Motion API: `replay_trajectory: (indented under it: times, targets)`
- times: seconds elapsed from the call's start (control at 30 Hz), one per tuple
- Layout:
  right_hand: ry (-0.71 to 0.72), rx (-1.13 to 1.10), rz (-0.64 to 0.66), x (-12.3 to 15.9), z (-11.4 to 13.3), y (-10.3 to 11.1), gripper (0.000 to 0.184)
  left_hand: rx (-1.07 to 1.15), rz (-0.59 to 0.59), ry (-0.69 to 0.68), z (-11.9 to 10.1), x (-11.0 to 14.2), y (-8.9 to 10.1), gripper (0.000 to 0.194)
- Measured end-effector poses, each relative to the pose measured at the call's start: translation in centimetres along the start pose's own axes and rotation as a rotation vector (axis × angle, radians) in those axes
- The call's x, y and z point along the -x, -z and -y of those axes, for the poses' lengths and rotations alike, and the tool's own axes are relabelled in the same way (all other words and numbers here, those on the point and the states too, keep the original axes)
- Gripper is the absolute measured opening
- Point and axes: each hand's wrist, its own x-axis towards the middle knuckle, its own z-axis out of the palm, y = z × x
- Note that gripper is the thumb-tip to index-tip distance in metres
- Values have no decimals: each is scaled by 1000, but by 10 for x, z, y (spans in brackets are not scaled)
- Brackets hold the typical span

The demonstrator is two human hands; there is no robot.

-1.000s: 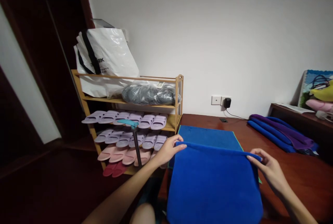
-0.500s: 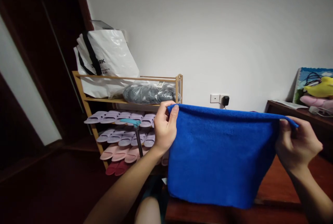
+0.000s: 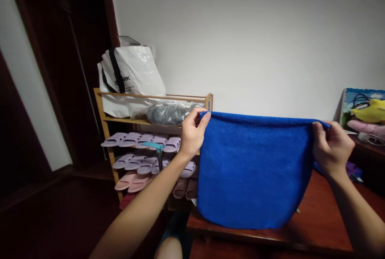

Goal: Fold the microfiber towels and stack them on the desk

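Just right of centre in the frame, a blue cloth (image 3: 255,170) hangs spread between the person's two bare hands, its top edge drawn nearly straight and dipping slightly toward the right. The left hand (image 3: 192,132) pinches the upper left corner, thumb on the near face and the other fingers tucked behind. Over at the upper right corner, the right hand (image 3: 333,146) has the same narrow grip, with a little tip of fabric poking out past the thumb. Below, the cloth's rounded bottom hangs in front of a reddish-brown table (image 3: 325,206); I can't tell whether it touches the wood.

Left of the cloth stands a wooden rack (image 3: 100,110), a white bag (image 3: 138,70) on its top shelf and rows of lilac slippers (image 3: 129,139) and pink slippers (image 3: 136,184) beneath. Beyond the right wrist, near the right edge, a purple cloth (image 3: 354,169) peeks out, with a yellow soft toy (image 3: 368,111) above it.
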Motion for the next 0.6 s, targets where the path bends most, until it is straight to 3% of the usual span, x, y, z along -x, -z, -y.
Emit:
replay_trajectory:
  times: [0.2, 0.43, 0.6]
  targets:
    - [-207, -172, 242, -2, -38, -34, 40, 103, 109, 375, 41, -10, -12, 27]
    - [-338, -174, 520, 3, -82, -65, 48, -5, 226, 560, 95, -19, -20, 20]
    - [-436, -150, 614, 8, -101, -83, 53, -83, 327, 716, 121, -23, -24, 16]
